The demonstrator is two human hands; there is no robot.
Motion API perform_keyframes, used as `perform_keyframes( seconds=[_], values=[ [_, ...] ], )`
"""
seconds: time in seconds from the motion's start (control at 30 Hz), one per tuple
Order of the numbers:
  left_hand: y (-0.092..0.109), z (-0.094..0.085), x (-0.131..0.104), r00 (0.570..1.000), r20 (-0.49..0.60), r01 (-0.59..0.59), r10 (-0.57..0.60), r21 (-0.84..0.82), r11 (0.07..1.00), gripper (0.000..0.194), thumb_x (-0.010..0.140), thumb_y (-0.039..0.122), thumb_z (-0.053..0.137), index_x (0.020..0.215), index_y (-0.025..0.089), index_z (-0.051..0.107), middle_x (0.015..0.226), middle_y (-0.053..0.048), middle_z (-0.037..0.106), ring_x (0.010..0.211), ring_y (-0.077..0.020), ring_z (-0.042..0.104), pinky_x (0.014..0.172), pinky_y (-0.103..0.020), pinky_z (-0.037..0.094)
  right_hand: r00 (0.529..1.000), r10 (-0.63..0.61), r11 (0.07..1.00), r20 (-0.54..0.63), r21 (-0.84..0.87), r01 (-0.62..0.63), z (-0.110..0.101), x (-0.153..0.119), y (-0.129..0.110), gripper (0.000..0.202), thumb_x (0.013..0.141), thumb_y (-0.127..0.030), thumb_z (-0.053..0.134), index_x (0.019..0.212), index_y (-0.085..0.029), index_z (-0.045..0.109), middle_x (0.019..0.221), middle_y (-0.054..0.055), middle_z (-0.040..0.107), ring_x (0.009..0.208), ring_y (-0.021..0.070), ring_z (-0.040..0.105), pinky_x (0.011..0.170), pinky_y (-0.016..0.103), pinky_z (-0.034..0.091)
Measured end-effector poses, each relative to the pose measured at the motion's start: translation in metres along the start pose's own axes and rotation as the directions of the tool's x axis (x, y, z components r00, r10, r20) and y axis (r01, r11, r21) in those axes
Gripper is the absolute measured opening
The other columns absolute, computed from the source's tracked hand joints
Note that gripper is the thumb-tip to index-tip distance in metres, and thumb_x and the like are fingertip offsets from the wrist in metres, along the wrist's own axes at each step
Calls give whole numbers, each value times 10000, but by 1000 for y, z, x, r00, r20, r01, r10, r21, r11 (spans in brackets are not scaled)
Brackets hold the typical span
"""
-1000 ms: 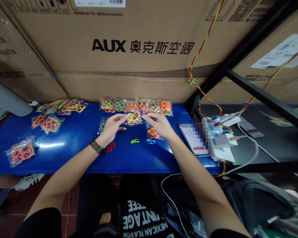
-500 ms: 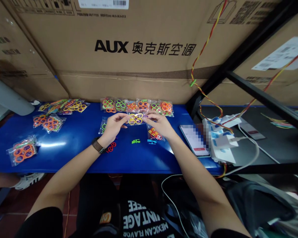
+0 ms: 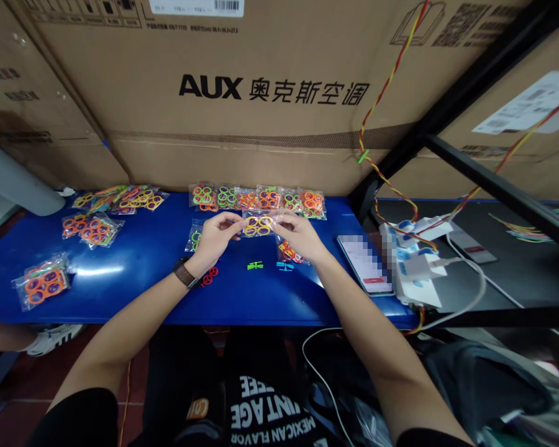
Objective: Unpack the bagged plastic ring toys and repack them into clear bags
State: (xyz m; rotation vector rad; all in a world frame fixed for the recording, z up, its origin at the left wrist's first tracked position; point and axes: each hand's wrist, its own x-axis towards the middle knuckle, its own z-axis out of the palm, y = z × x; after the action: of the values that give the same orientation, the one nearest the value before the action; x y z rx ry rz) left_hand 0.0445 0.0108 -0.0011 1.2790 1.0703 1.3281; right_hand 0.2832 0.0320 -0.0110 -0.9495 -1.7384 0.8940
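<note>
Yellow-ringed clear packet (image 3: pixel 259 226) sits between two bare hands over the table's far half, its long axis running from 9 to 3 o'clock, crosswise to the person, with its broad ringed face turned toward the camera; which end is its front I cannot tell. Clock positions below count from this packet, with 12 away from the person.

At 12, an AUX-printed cardboard carton (image 3: pixel 279 149) fills the background. Below it spreads a glossy blue tabletop (image 3: pixel 140 285). A row of clear packets (image 3: pixel 268 198) with coloured rings lies at 12, near the carton. At 4 rests a smartphone (image 3: pixel 361 264), its screen lit.

The left hand (image 3: pixel 217 236) pinches the packet's 9 o'clock end between thumb and fingers; the right hand (image 3: pixel 295 233) grips the 3 o'clock end. An orange-ringed packet (image 3: pixel 45 284) lies well apart, between 8 and 9. Just beside the right hand, between 4 and 5, is a red-and-yellow packet (image 3: pixel 289 251). A wristwatch (image 3: pixel 185 274) circles the left wrist.

Smallest are three loose plastic pieces: red (image 3: pixel 209 275) between 7 and 8, light-blue (image 3: pixel 285 266) at 5, green (image 3: pixel 255 266) at 6.
</note>
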Motion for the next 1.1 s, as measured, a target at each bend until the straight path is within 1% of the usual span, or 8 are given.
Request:
perform_keyframes(
  seconds=[0.13, 0.3, 0.4, 0.57, 0.7, 0.77, 0.97, 1.1],
  values=[
    [-1, 1, -1, 999, 11, -44, 44, 22, 999, 280, 816, 441, 859, 886, 197, 741, 794, -22, 733, 640, -127, 666, 602, -264, 590, 1000, -3, 1000, 7, -17, 3, 1, 0, -1, 230, 898, -518, 771, 886, -291, 804, 1116, 62, 759, 1129, 251, 690, 1051, 497, 539],
    [4, 3, -8, 992, 80, -105, 97, 102, 989, 307, 900, 460, 793, 1061, 205, 738, 825, -31, 758, 645, -147, 705, 592, -269, 578, 998, 43, 999, 45, 8, -43, 3, -1, -4, 282, 881, -565, 776, 885, -285, 807, 1097, 63, 771, 1082, 242, 704, 1032, 475, 556],
    [9, 4, -12, 983, 150, -129, 110, 119, 985, 353, 867, 425, 833, 1119, 195, 742, 923, -59, 799, 759, -183, 748, 655, -294, 597, 997, 36, 999, 63, 14, -37, 3, -2, -7, 304, 863, -585, 791, 882, -282, 819, 1095, 66, 771, 1071, 245, 707, 1008, 468, 568],
    [6, 3, -10, 972, 195, -170, 134, 180, 969, 293, 846, 403, 858, 1022, 193, 753, 1017, -77, 814, 877, -198, 758, 765, -322, 601, 994, 12, 1000, 112, -6, -11, 2, -3, -15, 296, 894, -604, 765, 913, -317, 835, 1121, 55, 770, 1085, 246, 706, 1027, 477, 563],
    [-2, 2, -3, 996, 80, -50, 42, 98, 994, 369, 814, 431, 872, 1010, 211, 650, 913, -40, 778, 756, -182, 725, 628, -293, 577, 997, 23, 1000, -79, 11, -23, -1, 0, -16, 399, 1010, -648, 590, 1080, -315, 800, 1152, 58, 780, 1020, 228, 714, 1022, 471, 569],
    [-6, 2, -1, 998, 53, 11, -12, 23, 1000, 423, 789, 419, 881, 997, 230, 564, 876, -9, 736, 730, -173, 707, 615, -291, 577, 989, 48, 997, -138, 58, -40, 0, 1, -13, 441, 998, -667, 599, 1230, -317, 734, 1189, 68, 774, 954, 216, 723, 980, 450, 594],
    [-8, 5, -3, 990, 141, -4, -4, 56, 998, 497, 772, 386, 880, 946, 241, 437, 848, 31, 630, 719, -126, 649, 665, -262, 535, 991, 135, 987, 6, 87, -135, 10, -3, -11, 829, 922, -563, 760, 1626, -353, 376, 1210, 78, 782, 1057, 254, 745, 1017, 464, 607],
    [-6, 4, -7, 982, 182, 12, -41, 158, 987, 462, 856, 456, 824, 1052, 253, 458, 860, 3, 670, 682, -148, 680, 615, -267, 495, 985, 167, 986, 34, 22, -168, 6, -2, -11, 756, 946, -434, 750, 1620, -320, 427, 1117, 62, 804, 1020, 256, 754, 995, 464, 615]
  ],
)
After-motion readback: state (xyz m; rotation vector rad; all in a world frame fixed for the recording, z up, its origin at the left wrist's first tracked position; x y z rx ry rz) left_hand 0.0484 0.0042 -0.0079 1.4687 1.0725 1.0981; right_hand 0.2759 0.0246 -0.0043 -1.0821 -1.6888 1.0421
